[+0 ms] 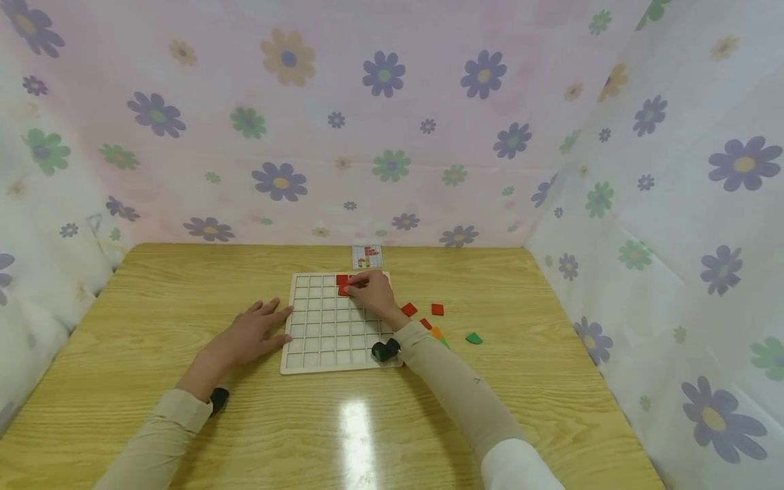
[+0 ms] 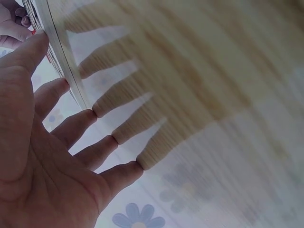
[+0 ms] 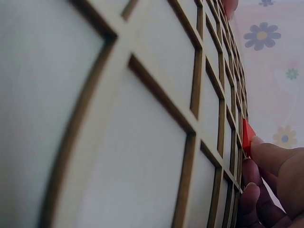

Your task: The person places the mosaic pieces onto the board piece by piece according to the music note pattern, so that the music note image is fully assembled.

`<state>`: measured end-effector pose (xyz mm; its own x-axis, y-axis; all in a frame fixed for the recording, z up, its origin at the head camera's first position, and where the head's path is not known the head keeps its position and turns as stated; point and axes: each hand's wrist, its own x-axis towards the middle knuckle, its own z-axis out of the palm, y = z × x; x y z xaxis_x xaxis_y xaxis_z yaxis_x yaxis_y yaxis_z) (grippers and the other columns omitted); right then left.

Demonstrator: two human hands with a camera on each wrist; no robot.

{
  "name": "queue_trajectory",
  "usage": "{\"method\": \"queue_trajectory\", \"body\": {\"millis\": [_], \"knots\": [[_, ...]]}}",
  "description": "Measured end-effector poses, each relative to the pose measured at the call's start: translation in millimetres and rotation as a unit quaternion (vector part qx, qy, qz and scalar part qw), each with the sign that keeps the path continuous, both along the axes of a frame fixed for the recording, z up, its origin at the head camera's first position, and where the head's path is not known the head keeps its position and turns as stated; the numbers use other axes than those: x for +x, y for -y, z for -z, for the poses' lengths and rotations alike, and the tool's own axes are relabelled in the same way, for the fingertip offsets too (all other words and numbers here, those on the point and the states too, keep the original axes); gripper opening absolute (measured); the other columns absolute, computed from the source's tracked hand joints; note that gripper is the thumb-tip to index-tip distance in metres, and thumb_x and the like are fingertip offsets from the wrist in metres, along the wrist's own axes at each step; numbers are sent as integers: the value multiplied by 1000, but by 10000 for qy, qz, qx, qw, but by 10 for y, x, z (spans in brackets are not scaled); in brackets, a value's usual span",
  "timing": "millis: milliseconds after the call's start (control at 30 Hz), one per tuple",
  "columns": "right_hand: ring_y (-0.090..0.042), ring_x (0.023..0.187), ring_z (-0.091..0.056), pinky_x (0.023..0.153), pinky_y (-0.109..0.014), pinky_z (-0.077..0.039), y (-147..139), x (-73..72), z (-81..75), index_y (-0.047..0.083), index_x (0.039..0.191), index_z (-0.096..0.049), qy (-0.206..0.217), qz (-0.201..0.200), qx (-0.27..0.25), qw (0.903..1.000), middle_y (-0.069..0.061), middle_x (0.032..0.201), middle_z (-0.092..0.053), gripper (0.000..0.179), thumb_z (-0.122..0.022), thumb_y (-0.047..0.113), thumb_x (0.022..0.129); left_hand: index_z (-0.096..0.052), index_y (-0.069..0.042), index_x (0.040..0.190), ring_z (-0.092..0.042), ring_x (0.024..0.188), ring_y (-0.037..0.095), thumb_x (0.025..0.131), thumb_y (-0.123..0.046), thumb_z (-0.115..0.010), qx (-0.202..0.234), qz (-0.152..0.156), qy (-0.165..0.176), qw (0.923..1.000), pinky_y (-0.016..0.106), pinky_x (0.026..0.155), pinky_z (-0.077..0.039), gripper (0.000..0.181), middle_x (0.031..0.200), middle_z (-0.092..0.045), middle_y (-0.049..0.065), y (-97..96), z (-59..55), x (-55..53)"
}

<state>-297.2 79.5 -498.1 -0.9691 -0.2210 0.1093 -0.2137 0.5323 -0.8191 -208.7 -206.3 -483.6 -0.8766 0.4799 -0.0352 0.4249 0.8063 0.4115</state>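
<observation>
A pale wooden grid board (image 1: 333, 344) lies on the table. My right hand (image 1: 375, 294) reaches over its upper part. Thumb and fingers pinch a red square tile (image 1: 344, 290) at a cell near the top. In the right wrist view that red tile (image 3: 247, 138) stands tilted against the grid, partly covered by the fingertips. Just above it, another red tile (image 1: 341, 279) sits in the top row. My left hand (image 1: 254, 331) rests with spread fingers at the board's left edge; its fingertips touch the tabletop in the left wrist view.
Right of the board lie loose red tiles (image 1: 437, 309), an orange piece (image 1: 437, 333) and a green rounded piece (image 1: 474, 338), some partly behind my right forearm. A small picture card (image 1: 367, 257) lies beyond the board. Flowered cloth (image 1: 392, 136) encloses the table (image 1: 294, 435).
</observation>
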Motion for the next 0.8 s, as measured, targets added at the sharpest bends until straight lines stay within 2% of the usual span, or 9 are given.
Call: {"method": "queue_trajectory", "body": {"millis": [433,800], "knots": [[-24,94,-72,81,-33,-58,30,-6,-19,6,103,-80,128,33,154,9998,-10,103,-77,13,-73,14,96,-46,-5,153,-23,142,66,101,-35,-64,147,-11,238,9996,85,100,-23,63,158,-30,35,3,-55,6],[-21,89,-73,80,-33,-58,34,10,-37,5,103,-80,142,81,247,9996,-10,98,-78,13,-74,14,95,-45,-4,153,-21,142,66,101,-36,-63,163,-28,298,9994,86,100,-22,64,159,-29,35,-10,-47,6]]}}
